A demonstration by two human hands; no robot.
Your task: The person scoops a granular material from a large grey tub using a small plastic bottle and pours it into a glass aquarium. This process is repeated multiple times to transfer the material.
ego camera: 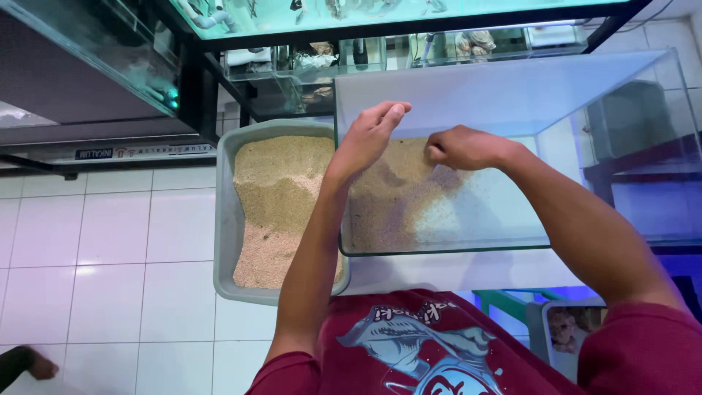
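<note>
A clear glass tank (pixel 621 132) stands in front of me with a layer of tan sand (pixel 387 212) spread over the left part of its floor. Both my arms reach into it. My left hand (pixel 369 135) hovers over the sand with its fingers loosely curled and apart, holding nothing that I can see. My right hand (pixel 457 148) is closed into a fist just above the sand, and whether it holds sand is hidden. A grey plastic tray (pixel 224 219) full of the same tan sand (pixel 274 205) sits on the floor just left of the tank.
White floor tiles (pixel 110 241) lie to the left. Black-framed racks with other glass aquariums (pixel 95 51) stand behind and above. Another person's hand (pixel 33 364) shows at the lower left edge. A teal stool and a small container (pixel 563 329) are at the lower right.
</note>
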